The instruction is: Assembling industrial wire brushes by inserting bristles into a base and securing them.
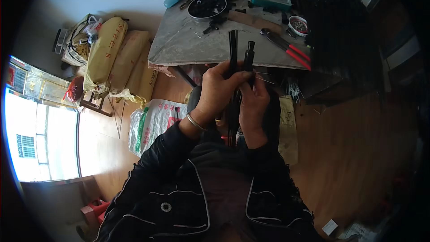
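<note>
In front of the table edge my two hands work close together. My left hand (215, 87), with a bracelet at the wrist, is closed around several thin black rods (233, 47) that rise above the fingers and run down toward my lap. My right hand (254, 107) is closed at the lower end of a short black tube (249, 54) with a narrower, knob-like top. Beside the left thumb, thin metal wires (264, 77) stick out to the right between the hands. Fingers hide where these parts meet.
The grey table (174, 45) holds a bowl of black parts (207, 6), red-handled pliers (286, 49), a small tub of metal bits (298, 26) and a green tray (271, 1). A mass of dark rods (340, 31) covers its right. Yellow sacks (107, 54) stand left.
</note>
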Action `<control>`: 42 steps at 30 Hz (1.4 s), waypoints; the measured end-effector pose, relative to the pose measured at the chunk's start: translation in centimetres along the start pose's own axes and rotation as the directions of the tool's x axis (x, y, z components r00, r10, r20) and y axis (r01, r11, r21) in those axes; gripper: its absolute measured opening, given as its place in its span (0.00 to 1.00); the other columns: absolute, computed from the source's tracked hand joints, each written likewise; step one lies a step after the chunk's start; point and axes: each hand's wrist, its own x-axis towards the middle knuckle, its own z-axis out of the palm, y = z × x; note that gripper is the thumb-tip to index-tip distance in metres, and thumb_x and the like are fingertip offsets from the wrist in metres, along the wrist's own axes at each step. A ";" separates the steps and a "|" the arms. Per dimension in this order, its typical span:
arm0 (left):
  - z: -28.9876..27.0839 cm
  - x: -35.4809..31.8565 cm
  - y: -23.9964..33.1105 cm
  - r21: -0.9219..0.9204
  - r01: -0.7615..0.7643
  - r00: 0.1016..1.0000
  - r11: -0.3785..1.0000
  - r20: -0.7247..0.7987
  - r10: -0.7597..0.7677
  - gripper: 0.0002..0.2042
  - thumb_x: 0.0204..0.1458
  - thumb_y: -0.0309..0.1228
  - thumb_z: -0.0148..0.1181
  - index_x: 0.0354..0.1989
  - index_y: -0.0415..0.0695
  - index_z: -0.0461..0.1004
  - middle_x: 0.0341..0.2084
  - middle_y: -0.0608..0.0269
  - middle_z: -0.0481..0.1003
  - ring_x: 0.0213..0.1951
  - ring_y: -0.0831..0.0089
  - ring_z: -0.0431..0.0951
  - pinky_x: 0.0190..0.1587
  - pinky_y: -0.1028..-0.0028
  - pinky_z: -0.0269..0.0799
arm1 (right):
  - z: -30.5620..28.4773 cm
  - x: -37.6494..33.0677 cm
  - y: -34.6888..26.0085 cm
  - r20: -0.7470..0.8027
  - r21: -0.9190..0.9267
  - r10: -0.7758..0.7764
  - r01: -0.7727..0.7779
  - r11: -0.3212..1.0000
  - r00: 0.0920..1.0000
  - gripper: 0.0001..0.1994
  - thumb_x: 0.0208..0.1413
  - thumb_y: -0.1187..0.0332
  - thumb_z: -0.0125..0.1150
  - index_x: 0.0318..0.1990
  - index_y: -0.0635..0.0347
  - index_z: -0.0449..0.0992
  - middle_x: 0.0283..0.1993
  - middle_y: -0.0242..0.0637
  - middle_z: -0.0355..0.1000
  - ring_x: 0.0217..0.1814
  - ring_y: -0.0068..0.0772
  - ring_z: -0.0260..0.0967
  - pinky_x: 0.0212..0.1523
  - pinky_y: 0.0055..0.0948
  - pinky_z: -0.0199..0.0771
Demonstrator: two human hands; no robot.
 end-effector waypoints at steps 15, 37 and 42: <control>-0.9 -0.7 -0.5 -0.212 0.061 0.998 0.975 0.032 -0.056 0.14 0.51 0.22 0.64 0.46 0.37 0.75 0.35 0.67 0.79 0.36 0.81 0.76 0.40 0.80 0.73 | -1.9 -0.8 -2.4 0.116 -0.592 -0.110 0.158 0.790 0.987 0.11 0.55 0.73 0.64 0.44 0.64 0.74 0.34 0.30 0.71 0.35 0.16 0.67 0.34 0.20 0.68; -1.8 -3.0 0.1 -0.237 -0.084 0.996 0.968 -0.057 0.072 0.13 0.52 0.23 0.63 0.46 0.39 0.75 0.36 0.67 0.78 0.39 0.81 0.76 0.45 0.78 0.72 | -2.0 0.7 -3.1 0.314 -0.336 0.376 -0.269 0.903 0.872 0.09 0.58 0.64 0.61 0.34 0.62 0.77 0.26 0.24 0.71 0.27 0.10 0.64 0.26 0.15 0.62; -2.1 -2.5 0.2 -0.119 -0.048 0.998 0.992 -0.046 0.042 0.12 0.53 0.24 0.63 0.46 0.38 0.75 0.35 0.68 0.78 0.38 0.81 0.75 0.44 0.79 0.72 | -1.3 0.0 -2.4 0.265 -0.384 0.262 -0.148 0.911 0.928 0.10 0.58 0.64 0.62 0.33 0.62 0.76 0.25 0.25 0.71 0.27 0.11 0.64 0.26 0.17 0.63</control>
